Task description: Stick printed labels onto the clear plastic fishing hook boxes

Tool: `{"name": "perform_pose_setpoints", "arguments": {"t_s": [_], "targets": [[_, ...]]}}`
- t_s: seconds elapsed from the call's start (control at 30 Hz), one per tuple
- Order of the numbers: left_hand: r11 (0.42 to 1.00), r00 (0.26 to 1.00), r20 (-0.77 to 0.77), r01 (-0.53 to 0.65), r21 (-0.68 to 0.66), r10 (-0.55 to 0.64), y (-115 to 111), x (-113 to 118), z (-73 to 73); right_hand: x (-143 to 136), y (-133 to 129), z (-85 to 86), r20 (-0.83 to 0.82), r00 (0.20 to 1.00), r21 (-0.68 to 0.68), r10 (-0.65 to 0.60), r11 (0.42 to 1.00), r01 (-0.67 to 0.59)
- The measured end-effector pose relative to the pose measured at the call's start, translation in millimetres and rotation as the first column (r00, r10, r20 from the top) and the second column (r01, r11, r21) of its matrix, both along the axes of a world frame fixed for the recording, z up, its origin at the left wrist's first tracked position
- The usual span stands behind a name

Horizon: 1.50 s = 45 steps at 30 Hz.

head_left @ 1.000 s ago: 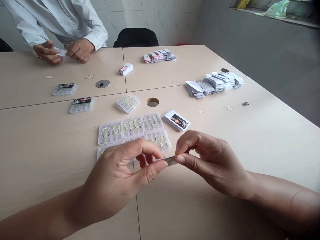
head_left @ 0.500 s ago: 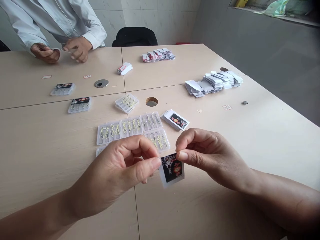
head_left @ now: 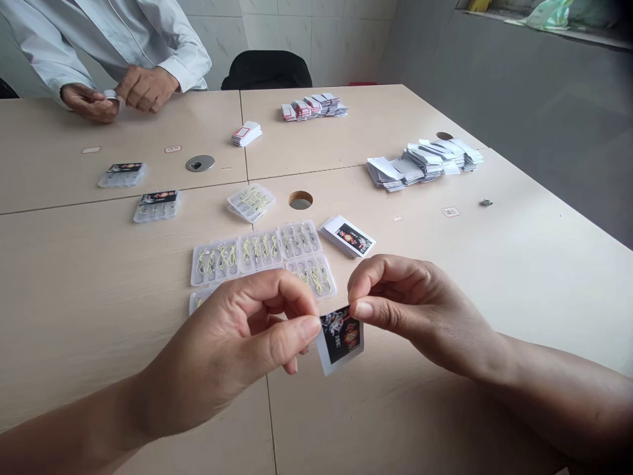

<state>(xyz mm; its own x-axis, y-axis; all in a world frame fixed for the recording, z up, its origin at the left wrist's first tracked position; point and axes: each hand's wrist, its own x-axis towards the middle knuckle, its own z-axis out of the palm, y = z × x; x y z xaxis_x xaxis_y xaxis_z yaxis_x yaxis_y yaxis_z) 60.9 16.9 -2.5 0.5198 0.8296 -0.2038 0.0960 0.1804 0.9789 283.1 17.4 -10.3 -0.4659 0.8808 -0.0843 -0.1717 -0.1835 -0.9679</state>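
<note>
Above the near table edge, the left hand (head_left: 232, 343) pinched the left top corner of a small printed label (head_left: 341, 338) between thumb and forefinger. That label hung upright over the table (head_left: 519, 264), just in front of a cluster of clear hook boxes (head_left: 262, 254). At its right top corner the right hand (head_left: 420, 310) pinched it likewise. Behind lay a stack of matching labels (head_left: 347, 236).
</note>
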Motion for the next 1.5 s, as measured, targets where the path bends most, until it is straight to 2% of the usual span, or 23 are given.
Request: {"name": "perform_pose_setpoints", "arguments": {"t_s": [0.07, 0.1, 0.13, 0.2, 0.23, 0.27, 0.3, 0.43, 0.53, 0.63, 0.77, 1.07, 1.37, 1.5], "targets": [[0.999, 1.0, -0.026, -0.011, 0.038, 0.012, -1.3, 1.3, 0.7, -0.5, -0.9, -2.4, 0.071, 0.996, 0.099, -0.048, 0.994, 0.041], [0.997, 0.999, -0.043, -0.023, 0.067, 0.026, -2.2, 2.3, 1.1, -0.5, -1.5, -4.1, 0.133, 0.985, 0.213, -0.112, 0.974, 0.081], [0.994, 0.997, -0.059, -0.037, 0.099, 0.043, -3.3, 3.3, 1.3, -0.3, -2.3, -5.8, 0.203, 0.958, 0.362, -0.202, 0.925, 0.118], [0.982, 0.993, -0.087, -0.06, 0.179, 0.076, -5.7, 5.6, 0.9, 0.3, -4.5, -9.2, 0.294, 0.87, 0.66, -0.396, 0.743, 0.115], [0.971, 0.991, -0.098, -0.068, 0.229, 0.092, -7.0, 6.4, 0.0, 0.6, -5.8, -10.5, 0.311, 0.833, 0.752, -0.458, 0.654, 0.079], [0.956, 0.989, -0.109, -0.07, 0.285, 0.105, -8.4, 6.9, -1.3, 0.7, -7.2, -11.5, 0.321, 0.816, 0.8, -0.481, 0.599, 0.039], [0.935, 0.987, -0.117, -0.065, 0.349, 0.112, -9.8, 7.0, -3.0, 0.7, -8.5, -12.0, 0.328, 0.82, 0.815, -0.469, 0.579, 0.006], [0.797, 0.975, -0.177, -0.001, 0.604, 0.136, -14.4, 3.3, -11.0, -1.3, -11.7, -10.9, 0.321, 0.883, 0.774, -0.343, 0.633, -0.035], [0.693, 0.961, -0.229, 0.057, 0.719, 0.158, -15.7, 0.2, -13.1, -2.8, -11.9, -8.8, 0.287, 0.917, 0.749, -0.278, 0.662, -0.034], [0.641, 0.959, -0.227, 0.069, 0.764, 0.167, -14.5, 0.2, -11.7, -2.9, -11.9, -7.7, 0.281, 0.926, 0.738, -0.251, 0.673, -0.041], [0.589, 0.978, -0.164, 0.059, 0.806, 0.126, -11.4, 2.3, -9.8, -2.1, -12.1, -8.6, 0.266, 0.934, 0.755, -0.239, 0.653, -0.048], [0.609, 0.983, -0.167, 0.091, 0.788, 0.069, -8.4, 7.6, -6.3, -0.9, -10.6, -9.5, 0.301, 0.924, 0.776, -0.236, 0.624, -0.093], [0.732, 0.986, -0.166, 0.09, 0.675, 0.031, -8.7, 7.0, -6.7, -0.3, -11.5, -10.4, 0.304, 0.931, 0.774, -0.204, 0.623, -0.116], [0.747, 0.985, -0.175, 0.105, 0.657, 0.015, -8.3, 7.4, -7.0, -0.6, -10.5, -10.7, 0.29, 0.924, 0.82, -0.248, 0.562, -0.107]]}}
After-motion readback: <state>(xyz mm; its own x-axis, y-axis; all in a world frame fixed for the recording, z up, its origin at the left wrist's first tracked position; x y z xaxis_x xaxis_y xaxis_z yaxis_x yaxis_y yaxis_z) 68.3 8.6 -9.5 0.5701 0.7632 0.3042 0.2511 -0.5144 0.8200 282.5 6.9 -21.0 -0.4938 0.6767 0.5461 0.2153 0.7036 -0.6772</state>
